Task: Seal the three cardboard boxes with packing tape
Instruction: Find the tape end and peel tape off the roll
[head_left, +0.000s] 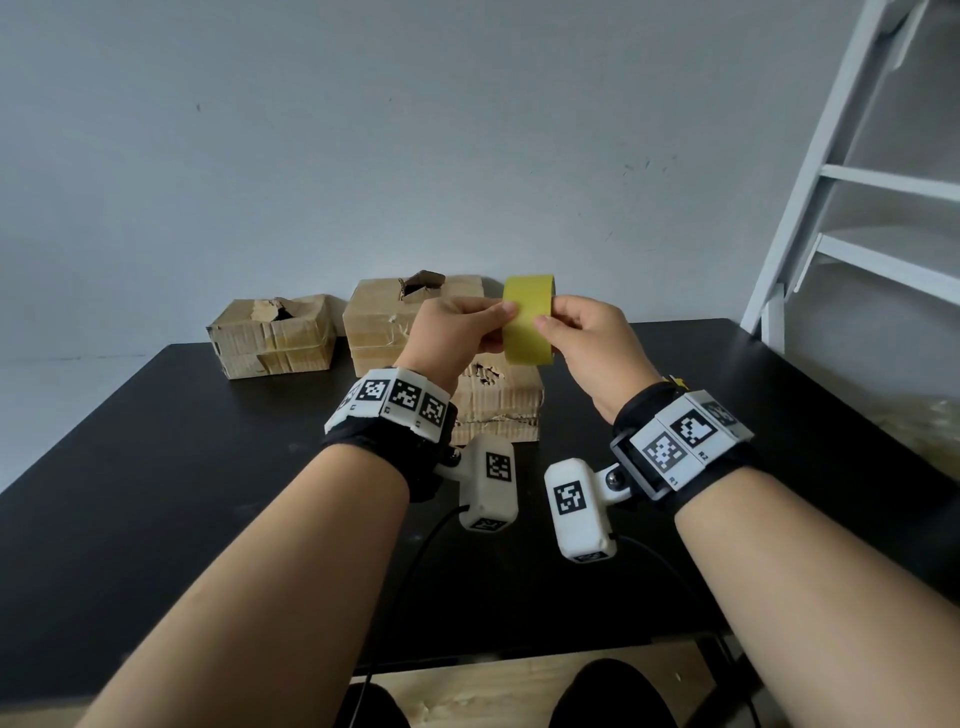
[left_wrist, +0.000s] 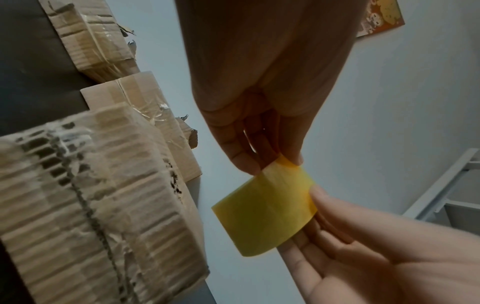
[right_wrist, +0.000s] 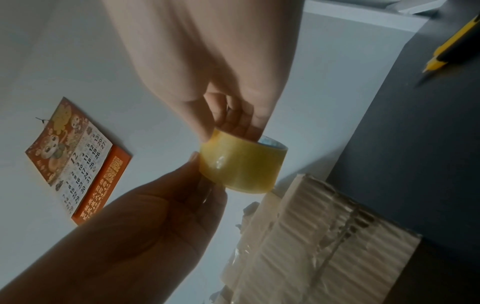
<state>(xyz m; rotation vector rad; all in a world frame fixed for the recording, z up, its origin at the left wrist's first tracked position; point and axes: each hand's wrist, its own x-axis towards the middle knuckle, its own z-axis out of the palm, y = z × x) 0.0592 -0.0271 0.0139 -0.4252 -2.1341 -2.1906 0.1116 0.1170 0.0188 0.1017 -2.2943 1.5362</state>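
A yellow roll of packing tape (head_left: 527, 319) is held in the air above the black table (head_left: 208, 493). My left hand (head_left: 498, 322) pinches its left side with thumb and fingers, and my right hand (head_left: 550, 317) grips its right side, fingers reaching into the core (right_wrist: 270, 143). Three worn cardboard boxes stand behind and below: one at the left (head_left: 272, 338), one at the back middle (head_left: 384, 317), and a nearer one (head_left: 498, 410) partly hidden by my left wrist. The left and back boxes have torn openings on top.
A yellow and black utility knife (right_wrist: 451, 43) lies on the table to the right of the boxes. A white ladder-like frame (head_left: 852, 182) stands at the right, and a calendar (right_wrist: 78, 160) hangs on the wall.
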